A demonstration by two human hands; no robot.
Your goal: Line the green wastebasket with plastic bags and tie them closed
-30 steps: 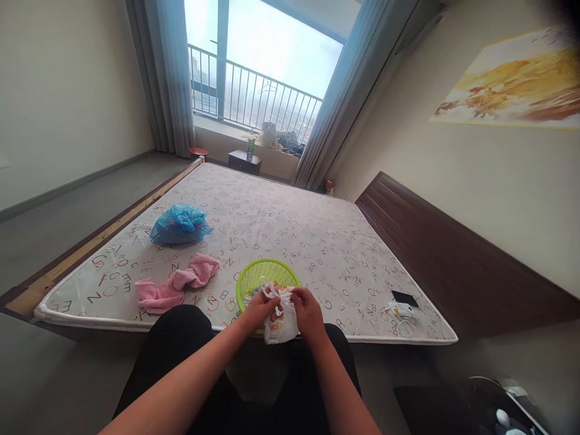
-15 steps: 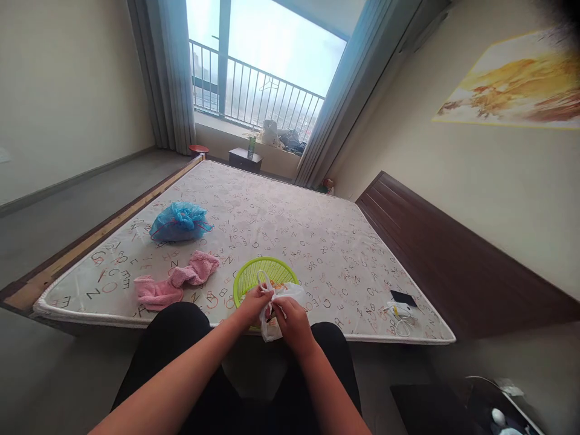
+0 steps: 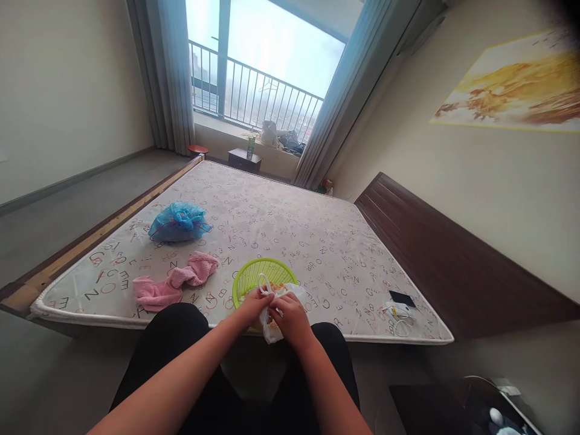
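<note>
A white plastic bag (image 3: 296,292) is pinched between my two hands at the near edge of the mattress. My left hand (image 3: 254,306) is closed on its gathered top, where a handle loop sticks up. Right beside it, my right hand (image 3: 290,315) is closed on the same bag, fingertips close to the left ones. Behind and partly under the bag sits a lime-green plastic basket (image 3: 244,272). Some orange-coloured contents show near the bag; what they are I cannot make out.
On the patterned mattress (image 3: 272,211) lie a pink towel-like cloth (image 3: 179,281) and a tied blue plastic bag (image 3: 180,222), both to the left. A black phone (image 3: 402,298) and a white cable (image 3: 401,326) lie at the right. The dark headboard (image 3: 408,241) rises on the right.
My fingers have shifted slightly on the bag's top, the right hand turning a little inward. The bag stays in both hands; the other things lie as before.
</note>
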